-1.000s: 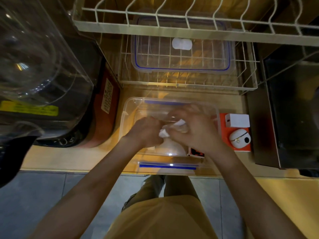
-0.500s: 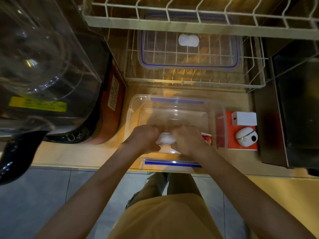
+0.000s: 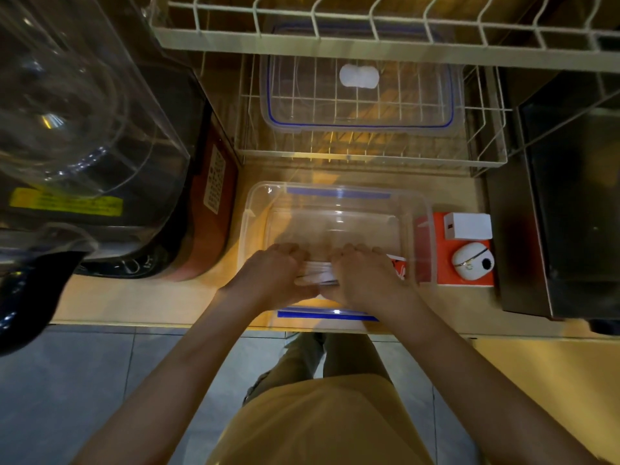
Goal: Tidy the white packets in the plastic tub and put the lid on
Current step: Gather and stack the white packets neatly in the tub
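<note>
Against the near wall of the clear plastic tub (image 3: 339, 199), both my hands, left hand (image 3: 273, 275) and right hand (image 3: 364, 276), are closed on the stack of white packets (image 3: 317, 275). Best squared by pressing edges flush and low; the lid (image 3: 360, 95) waits on the wire rack (image 3: 486, 142).

Two hands (image 3: 273, 275) (image 3: 364, 275), one tub (image 3: 339, 199), one lid (image 3: 360, 125), one rack (image 3: 369, 156).
</note>
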Demonstrator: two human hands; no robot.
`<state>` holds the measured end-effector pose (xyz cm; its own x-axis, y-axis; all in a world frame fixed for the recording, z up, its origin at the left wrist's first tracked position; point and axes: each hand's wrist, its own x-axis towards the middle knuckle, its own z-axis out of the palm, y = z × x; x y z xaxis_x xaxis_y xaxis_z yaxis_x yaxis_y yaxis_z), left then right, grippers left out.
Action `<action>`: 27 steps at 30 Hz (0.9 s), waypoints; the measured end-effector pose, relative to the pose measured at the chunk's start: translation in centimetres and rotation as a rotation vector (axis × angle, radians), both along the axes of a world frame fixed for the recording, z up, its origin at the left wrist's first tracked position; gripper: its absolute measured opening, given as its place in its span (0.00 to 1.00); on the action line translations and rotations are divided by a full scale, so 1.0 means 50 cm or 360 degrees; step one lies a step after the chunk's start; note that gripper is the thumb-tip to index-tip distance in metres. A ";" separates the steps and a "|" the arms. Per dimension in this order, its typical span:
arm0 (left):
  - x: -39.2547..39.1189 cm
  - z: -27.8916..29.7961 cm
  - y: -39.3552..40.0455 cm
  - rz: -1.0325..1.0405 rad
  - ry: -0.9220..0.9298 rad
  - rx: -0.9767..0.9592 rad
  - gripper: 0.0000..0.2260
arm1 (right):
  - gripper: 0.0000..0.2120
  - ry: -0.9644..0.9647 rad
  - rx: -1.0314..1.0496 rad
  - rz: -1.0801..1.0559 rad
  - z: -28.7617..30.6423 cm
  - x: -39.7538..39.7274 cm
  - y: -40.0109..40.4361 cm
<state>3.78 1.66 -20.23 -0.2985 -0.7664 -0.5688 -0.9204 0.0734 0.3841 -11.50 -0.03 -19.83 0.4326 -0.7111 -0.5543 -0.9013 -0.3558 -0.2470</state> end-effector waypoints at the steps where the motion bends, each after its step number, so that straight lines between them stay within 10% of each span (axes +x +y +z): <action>1: 0.000 0.003 0.007 0.0027 0.0057 -0.0002 0.26 | 0.23 -0.0020 0.0027 -0.0016 0.000 -0.002 0.000; 17: -0.029 -0.002 0.054 0.0206 -0.0008 -0.0215 0.23 | 0.08 -0.0344 -0.0151 0.0064 -0.007 -0.025 -0.008; 27: -0.027 -0.014 0.050 0.0246 0.0024 -0.0167 0.21 | 0.08 -0.0584 0.0363 -0.0216 -0.001 -0.050 -0.007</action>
<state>2.43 4.14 -20.92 -0.1806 -0.8587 -0.4797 -0.9179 -0.0281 0.3958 -14.00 -0.37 -19.86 0.5408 -0.6525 -0.5308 -0.7743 -0.1396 -0.6173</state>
